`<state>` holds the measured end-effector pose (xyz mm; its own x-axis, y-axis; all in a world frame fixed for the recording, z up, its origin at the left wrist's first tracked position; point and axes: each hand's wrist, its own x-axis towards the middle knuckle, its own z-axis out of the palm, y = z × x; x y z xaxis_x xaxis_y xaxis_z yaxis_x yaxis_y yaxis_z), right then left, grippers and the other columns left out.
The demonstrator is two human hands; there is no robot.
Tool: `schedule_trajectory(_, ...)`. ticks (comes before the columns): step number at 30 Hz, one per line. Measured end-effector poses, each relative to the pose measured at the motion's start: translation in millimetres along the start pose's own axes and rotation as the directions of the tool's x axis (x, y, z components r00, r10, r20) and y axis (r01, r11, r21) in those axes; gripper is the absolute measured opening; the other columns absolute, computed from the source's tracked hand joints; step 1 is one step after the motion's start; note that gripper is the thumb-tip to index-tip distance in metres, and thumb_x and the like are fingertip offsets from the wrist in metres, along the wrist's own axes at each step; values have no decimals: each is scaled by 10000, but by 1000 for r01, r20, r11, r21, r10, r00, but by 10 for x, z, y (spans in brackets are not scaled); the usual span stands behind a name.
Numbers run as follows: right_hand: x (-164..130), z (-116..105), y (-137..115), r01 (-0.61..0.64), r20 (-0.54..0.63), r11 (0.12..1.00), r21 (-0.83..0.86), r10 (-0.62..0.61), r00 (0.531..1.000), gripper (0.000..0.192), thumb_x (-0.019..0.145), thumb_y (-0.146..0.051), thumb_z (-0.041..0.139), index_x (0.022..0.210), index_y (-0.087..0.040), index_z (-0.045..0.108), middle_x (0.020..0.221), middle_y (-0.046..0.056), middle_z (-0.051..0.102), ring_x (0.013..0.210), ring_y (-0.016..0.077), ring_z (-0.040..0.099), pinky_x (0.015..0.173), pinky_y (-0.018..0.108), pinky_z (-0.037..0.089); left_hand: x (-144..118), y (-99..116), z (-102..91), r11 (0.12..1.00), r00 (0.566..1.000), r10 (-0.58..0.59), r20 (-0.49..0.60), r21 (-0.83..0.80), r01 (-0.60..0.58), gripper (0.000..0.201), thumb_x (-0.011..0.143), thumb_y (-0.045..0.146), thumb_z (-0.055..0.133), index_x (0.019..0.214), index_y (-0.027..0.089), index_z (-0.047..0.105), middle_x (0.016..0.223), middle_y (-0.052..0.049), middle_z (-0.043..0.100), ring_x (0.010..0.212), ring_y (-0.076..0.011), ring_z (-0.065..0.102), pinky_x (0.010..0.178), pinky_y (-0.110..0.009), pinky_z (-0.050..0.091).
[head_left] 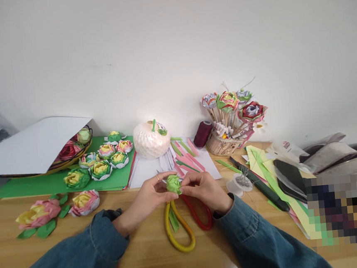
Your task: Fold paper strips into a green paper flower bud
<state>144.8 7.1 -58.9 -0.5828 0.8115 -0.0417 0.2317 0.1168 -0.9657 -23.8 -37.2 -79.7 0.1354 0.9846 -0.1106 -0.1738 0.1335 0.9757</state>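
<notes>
Both of my hands hold a small folded green paper piece point(173, 183) above the wooden table point(139, 254). My left hand point(151, 193) pinches it from the left, with a ring on one finger. My right hand point(202, 188) pinches it from the right. Directly below my hands lie scissors point(186, 221) with one yellow and one red handle loop, and a green paper strip rests inside the yellow loop. Denim sleeves cover both of my forearms.
Several paper lotus flowers point(101, 161) sit on a green sheet point(45, 184) at left, two more point(38, 214) on the bare wood. A white netted ball point(151, 139), pink and green paper strips point(185, 156), a dark red thread spool point(202, 134), a basket of paper flowers point(230, 121) and loose papers stand behind and right.
</notes>
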Motion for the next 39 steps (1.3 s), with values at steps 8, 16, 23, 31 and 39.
schedule_trajectory(8,-5,28,-37,79,-38,985,-151,-86,996,138,694,-268,619,646,-139,621,625,-5,553,592,106,471,573,237,375,-2,12,5,999,999,-17,-38,-36,15,535,532,171,733,1045,162,582,928,-52,641,884,-198,567,798,-316,430)
schedule_trajectory(16,2,22,-50,78,-38,992,-103,-83,996,157,693,-280,616,653,-129,621,649,8,565,618,115,488,603,249,387,9,1,-7,999,1000,5,-26,-45,-7,537,532,163,733,1041,155,563,924,-50,631,879,-197,566,792,-320,433)
schedule_trajectory(23,10,78,-30,87,-100,975,-206,-110,989,70,673,-184,611,624,-139,590,580,-25,525,541,88,447,525,217,362,3,15,-4,999,999,9,-42,-52,-11,490,522,140,737,983,156,572,934,-47,624,880,-187,566,790,-305,434)
schedule_trajectory(31,-14,137,-38,225,-190,937,-268,-280,941,50,712,-202,612,722,-152,614,671,9,584,574,102,492,522,220,399,-20,39,19,983,998,9,-57,-185,-20,466,530,124,734,970,159,582,966,-52,628,942,-193,551,819,-306,427)
schedule_trajectory(39,-115,184,64,472,-103,557,-684,-714,692,327,814,-85,447,1090,-207,573,821,62,574,731,139,543,630,269,455,-59,76,11,910,997,-25,-66,-415,-5,454,559,106,724,982,165,570,946,-36,625,903,-161,565,803,-282,435)
